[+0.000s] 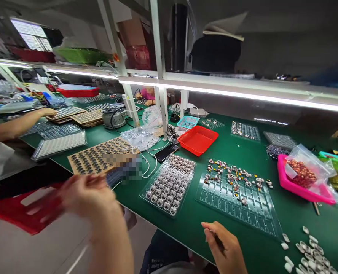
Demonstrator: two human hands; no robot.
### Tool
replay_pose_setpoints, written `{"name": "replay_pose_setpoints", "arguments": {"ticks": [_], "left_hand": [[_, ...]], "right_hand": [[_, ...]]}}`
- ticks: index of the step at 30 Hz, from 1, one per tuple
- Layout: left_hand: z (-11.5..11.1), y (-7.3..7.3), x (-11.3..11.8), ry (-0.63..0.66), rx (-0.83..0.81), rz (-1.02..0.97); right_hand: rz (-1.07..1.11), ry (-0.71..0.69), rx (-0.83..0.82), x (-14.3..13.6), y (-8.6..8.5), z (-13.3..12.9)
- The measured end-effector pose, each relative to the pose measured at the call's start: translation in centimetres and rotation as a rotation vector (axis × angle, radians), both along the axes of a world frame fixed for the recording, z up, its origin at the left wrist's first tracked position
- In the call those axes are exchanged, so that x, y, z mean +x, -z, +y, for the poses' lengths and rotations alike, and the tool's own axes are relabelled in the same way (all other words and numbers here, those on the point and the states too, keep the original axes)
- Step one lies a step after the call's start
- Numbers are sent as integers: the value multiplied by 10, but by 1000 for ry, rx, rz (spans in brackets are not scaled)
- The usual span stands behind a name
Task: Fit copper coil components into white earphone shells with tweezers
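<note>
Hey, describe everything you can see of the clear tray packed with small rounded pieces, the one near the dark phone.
The clear tray is rectangular, thin and shiny, apparently plastic, with a narrow rim. Its rows hold whitish, rounded pieces with darker centres; the far rows look browner. It lies flat on the green table, close to the front edge, its long sides slanting away. The dark phone sits near its far left corner. Neither hand touches it.

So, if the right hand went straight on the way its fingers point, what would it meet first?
Probably the clear tray filled with round parts: the right hand points across the green bench toward that tray's near right side. The hand's height is unclear, so it might pass over.
</note>
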State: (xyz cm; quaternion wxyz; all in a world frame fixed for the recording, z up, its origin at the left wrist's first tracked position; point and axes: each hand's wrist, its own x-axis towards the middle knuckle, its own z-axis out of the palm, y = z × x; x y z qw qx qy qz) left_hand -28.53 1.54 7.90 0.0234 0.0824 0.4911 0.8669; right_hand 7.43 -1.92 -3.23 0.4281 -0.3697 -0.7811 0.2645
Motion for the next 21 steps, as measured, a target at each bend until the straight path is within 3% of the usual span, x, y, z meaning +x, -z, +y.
{"name": "replay_pose_setpoints", "arguments": {"ticks": [2, 4, 6, 9, 12, 15, 18, 21], "left_hand": [[46, -14, 27, 117, 265, -108], [83, -29, 46, 266, 314, -135], [104, -44, 60, 401, 361, -162], [110, -63, 76, 718, 430, -154], [97, -64, 84, 1011, 373, 79], [76, -43, 72, 993, 179, 446], [55, -17, 41, 823, -295, 788], [36, -10, 6, 597, -624, 1057]], "right_hand": [[-5, -43, 25, -11, 0, 2], [-23, -52, 36, -10, 3, 4], [-62, -1, 12, 5, 6, 7], [-168, 136, -64, 40, 7, 16], [-345, 211, -158, 71, -2, 35], [-558, 262, -220, 80, -16, 70], [-672, 312, -239, 72, -23, 112], [-722, 337, -234, 58, -22, 152]]}}
